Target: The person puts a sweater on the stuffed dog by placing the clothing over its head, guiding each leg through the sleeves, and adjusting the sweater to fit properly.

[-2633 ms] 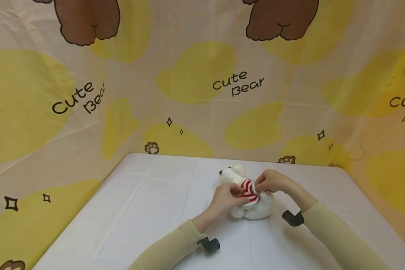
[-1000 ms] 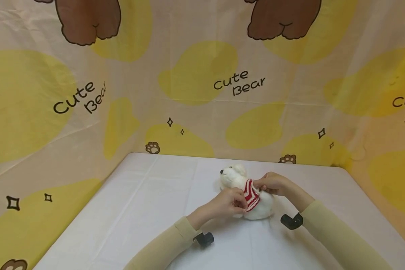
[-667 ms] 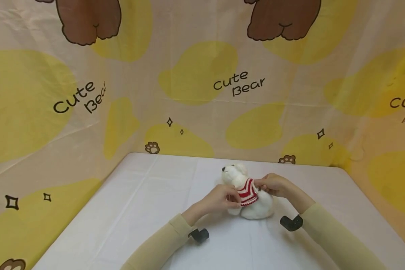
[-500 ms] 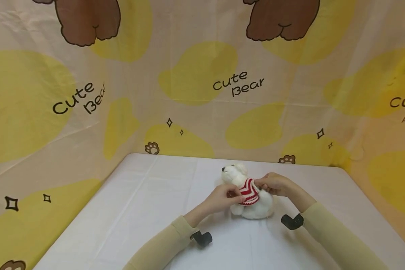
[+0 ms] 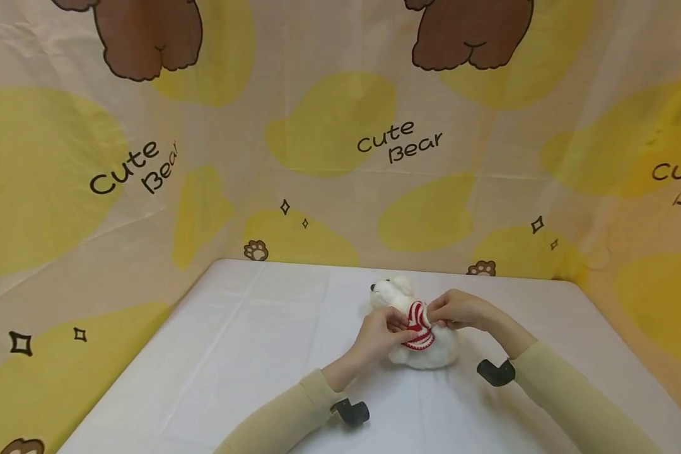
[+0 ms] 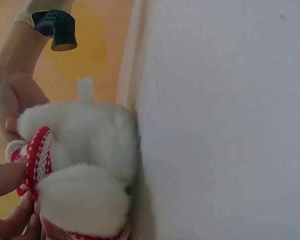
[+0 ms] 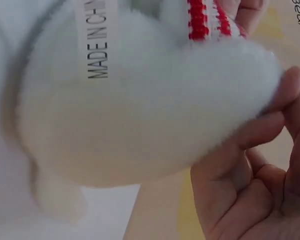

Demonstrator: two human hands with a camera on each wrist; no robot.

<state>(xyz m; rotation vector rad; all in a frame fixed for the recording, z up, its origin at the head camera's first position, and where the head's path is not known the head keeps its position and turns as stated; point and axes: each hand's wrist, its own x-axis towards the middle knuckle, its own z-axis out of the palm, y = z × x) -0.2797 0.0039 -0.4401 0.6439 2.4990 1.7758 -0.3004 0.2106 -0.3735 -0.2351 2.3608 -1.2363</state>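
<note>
A white plush dog point(image 5: 436, 350) sits on the table, facing left, in a red-and-white striped knitted sweater point(image 5: 419, 340). My left hand point(image 5: 377, 334) pinches the sweater at the dog's near side; the left wrist view shows the thumb on the red knit band point(image 6: 39, 157). At the dog's back, my right hand point(image 5: 459, 309) has curled fingers at the sweater's upper edge and appears to pinch it. In the right wrist view the dog's fur point(image 7: 140, 115) hides the right fingertips, with part of the hand point(image 7: 255, 185) beside it.
The white-covered table point(image 5: 250, 353) stretches around the dog. Behind it hangs a yellow-patterned cloth point(image 5: 329, 126) printed with bears and lettering. Each wrist carries a black camera mount point(image 5: 352, 413). A white label point(image 7: 96, 45) sticks out from the dog's rear.
My left hand moved along the sweater's near hem, down and then left, and is now higher on it, bunching the knit. The right hand stayed by the dog's back with small shifts.
</note>
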